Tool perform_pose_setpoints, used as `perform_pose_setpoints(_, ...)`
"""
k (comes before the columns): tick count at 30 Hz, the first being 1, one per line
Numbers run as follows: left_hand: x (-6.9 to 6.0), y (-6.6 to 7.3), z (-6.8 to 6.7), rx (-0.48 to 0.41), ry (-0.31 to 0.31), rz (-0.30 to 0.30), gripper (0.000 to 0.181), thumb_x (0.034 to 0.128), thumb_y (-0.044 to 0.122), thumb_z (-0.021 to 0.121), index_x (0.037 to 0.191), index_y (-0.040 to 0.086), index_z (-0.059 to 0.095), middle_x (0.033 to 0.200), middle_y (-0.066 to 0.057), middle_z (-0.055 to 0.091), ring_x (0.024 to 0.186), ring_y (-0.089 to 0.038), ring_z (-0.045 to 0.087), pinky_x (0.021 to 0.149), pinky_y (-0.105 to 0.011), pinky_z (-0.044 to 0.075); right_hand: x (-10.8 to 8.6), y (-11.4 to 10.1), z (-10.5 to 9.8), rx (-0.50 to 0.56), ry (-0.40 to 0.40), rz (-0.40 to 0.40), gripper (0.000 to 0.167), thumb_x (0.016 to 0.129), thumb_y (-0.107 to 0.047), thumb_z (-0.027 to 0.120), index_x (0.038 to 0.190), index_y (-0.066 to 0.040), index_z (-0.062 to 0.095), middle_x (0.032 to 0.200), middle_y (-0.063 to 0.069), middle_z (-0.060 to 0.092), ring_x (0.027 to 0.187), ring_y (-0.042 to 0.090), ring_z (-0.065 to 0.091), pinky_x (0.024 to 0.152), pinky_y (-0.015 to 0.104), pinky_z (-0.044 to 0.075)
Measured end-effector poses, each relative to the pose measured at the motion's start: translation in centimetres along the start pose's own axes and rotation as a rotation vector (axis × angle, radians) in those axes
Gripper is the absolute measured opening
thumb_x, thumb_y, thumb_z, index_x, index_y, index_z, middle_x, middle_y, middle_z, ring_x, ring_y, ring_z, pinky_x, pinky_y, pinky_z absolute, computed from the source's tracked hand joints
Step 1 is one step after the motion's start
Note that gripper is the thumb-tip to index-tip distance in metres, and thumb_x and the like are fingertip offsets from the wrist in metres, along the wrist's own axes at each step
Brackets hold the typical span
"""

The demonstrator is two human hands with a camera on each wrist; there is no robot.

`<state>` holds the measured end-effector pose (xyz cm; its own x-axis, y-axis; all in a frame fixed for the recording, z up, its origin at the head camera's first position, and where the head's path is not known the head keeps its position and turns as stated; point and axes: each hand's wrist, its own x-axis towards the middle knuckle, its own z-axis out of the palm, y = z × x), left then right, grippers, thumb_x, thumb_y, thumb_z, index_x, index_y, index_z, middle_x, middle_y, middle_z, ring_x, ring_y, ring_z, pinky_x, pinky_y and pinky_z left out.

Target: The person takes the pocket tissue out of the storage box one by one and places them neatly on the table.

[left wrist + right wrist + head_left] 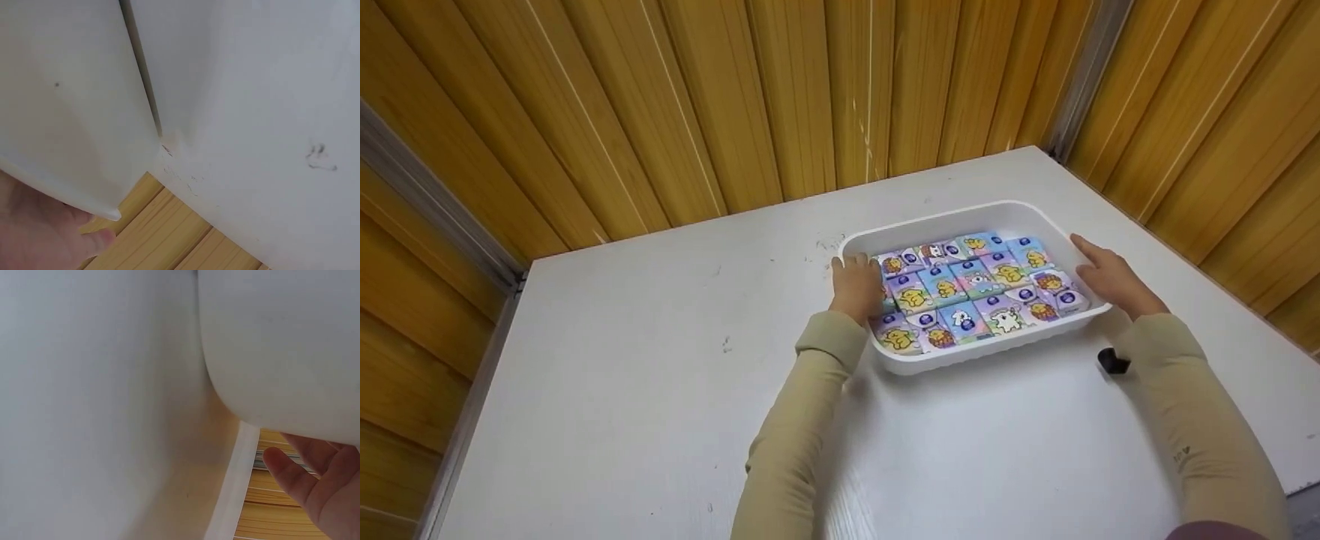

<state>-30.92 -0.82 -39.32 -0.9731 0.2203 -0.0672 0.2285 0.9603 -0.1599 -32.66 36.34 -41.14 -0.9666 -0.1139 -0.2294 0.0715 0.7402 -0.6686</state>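
A white rectangular tray (960,361) sits on the white table, holding several small soft packs (941,285) with cartoon prints in rows. At its left end my left hand (856,285) grips the rim, fingers bent over it. The left wrist view shows part of that hand (53,236) by the tray's edge. My right hand (1114,277) rests at the right rim with its fingers fairly straight. In the right wrist view, one digit of that hand (332,489) stands apart from the tray wall (281,354), while other fingers are partly hidden behind the rim.
A small black object (1113,361) lies on the table (660,390) near my right sleeve. Yellow wood-patterned panels (780,97) rise behind the table's back edge and along its sides. Dark scuffs mark the tabletop left of the tray.
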Motion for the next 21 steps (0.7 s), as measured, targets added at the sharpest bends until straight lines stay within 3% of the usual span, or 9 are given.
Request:
perform_pose_setpoints(5, -0.4, -0.8, -1.3, -0.035, 0.055, 0.061, 0.061, 0.0756, 0.032, 0.064, 0.127, 0.01, 0.042, 0.123, -0.008, 0.047, 0.114, -0.025, 0.047, 0.098, -0.043, 0.036, -0.1, 0.1, 0.0, -0.016, 0.028, -0.063, 0.058, 0.094, -0.017, 0.031, 0.141, -0.014, -0.002, 0.145, 0.022, -0.002, 0.13, 0.046, -0.001, 0.104, 0.06, 0.003)
perform_pose_setpoints(8, -0.3, -1.7, -2.2, -0.108, 0.088, 0.093, 0.067, 0.0726, 0.026, 0.069, 0.13, 0.011, 0.039, 0.125, -0.008, 0.045, 0.114, -0.024, 0.046, 0.099, -0.043, 0.036, -0.1, 0.2, 0.1, -0.004, 0.017, -0.041, 0.058, 0.094, -0.018, 0.03, 0.141, -0.017, -0.005, 0.146, 0.019, -0.005, 0.131, 0.044, -0.003, 0.104, 0.059, 0.001)
perform_pose_setpoints(12, -0.1, -3.4, -2.8, -0.172, 0.206, 0.119, 0.077, 0.0702, 0.027, 0.071, 0.135, 0.012, 0.033, 0.127, -0.009, 0.043, 0.113, -0.023, 0.048, 0.094, -0.039, 0.041, -0.1, 0.2, 0.2, -0.006, 0.014, -0.026, 0.058, 0.095, -0.02, 0.029, 0.141, -0.019, -0.006, 0.146, 0.019, -0.006, 0.131, 0.044, -0.004, 0.103, 0.061, 0.001)
perform_pose_setpoints(16, -0.2, -5.5, -3.2, -0.223, 0.312, 0.104, 0.08, 0.0712, 0.027, 0.071, 0.138, 0.01, 0.029, 0.133, -0.01, 0.039, 0.119, -0.023, 0.044, 0.094, -0.037, 0.042, -0.1, 0.2, 0.2, -0.007, 0.005, -0.013, 0.059, 0.095, -0.022, 0.03, 0.141, -0.021, -0.007, 0.147, 0.017, -0.007, 0.131, 0.043, -0.005, 0.103, 0.061, 0.001)
perform_pose_setpoints(21, -0.6, -8.2, -3.4, -0.266, 0.332, 0.05, 0.08, 0.0729, 0.025, 0.069, 0.139, 0.012, 0.025, 0.138, -0.011, 0.034, 0.124, -0.024, 0.039, 0.099, -0.038, 0.038, -0.1, 0.0, 0.0, -0.005, 0.003, -0.003, 0.059, 0.095, -0.024, 0.031, 0.141, -0.023, -0.007, 0.147, 0.015, -0.008, 0.132, 0.043, -0.006, 0.102, 0.062, 0.001)
